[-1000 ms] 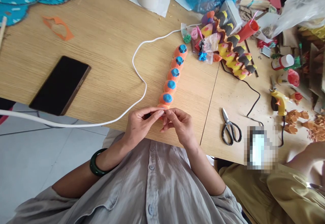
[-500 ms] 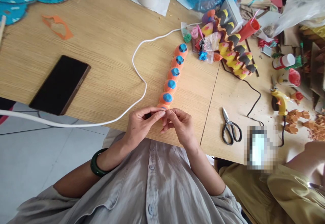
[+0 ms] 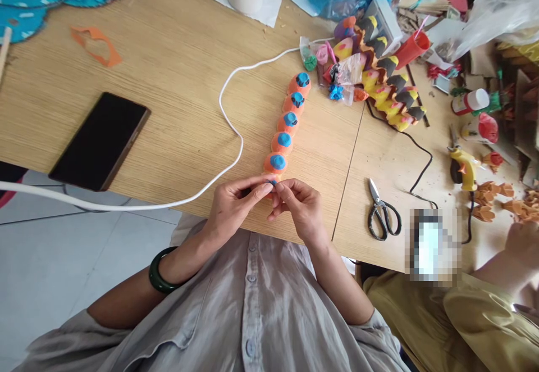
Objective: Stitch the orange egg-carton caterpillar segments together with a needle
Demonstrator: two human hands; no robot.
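Note:
A strip of orange-painted cups (image 3: 290,103), like a row cut from an egg carton, lies on the table and points toward me. Each visible cup bears a blue disc, and those at the far end have black marks on them. My left hand (image 3: 236,203) is at the near end of the strip, thumb and index finger closed together. Just beside it, my right hand (image 3: 297,203) is also in a pinch, fingertips almost meeting the left ones. A bit of blue (image 3: 272,182) shows between the fingertips; what each hand grips is mostly hidden.
A white cable (image 3: 229,116) runs left of the strip, past a dark phone (image 3: 100,140). On the right lie scissors (image 3: 382,212), a yellow glue gun (image 3: 465,169) and painted carton pieces (image 3: 391,80). Another person's arm (image 3: 505,262) is at lower right.
My fingertips have shifted very slightly, and a little more blue shows between them. The strip stays in place. At lower right, the other person's arm has moved a little.

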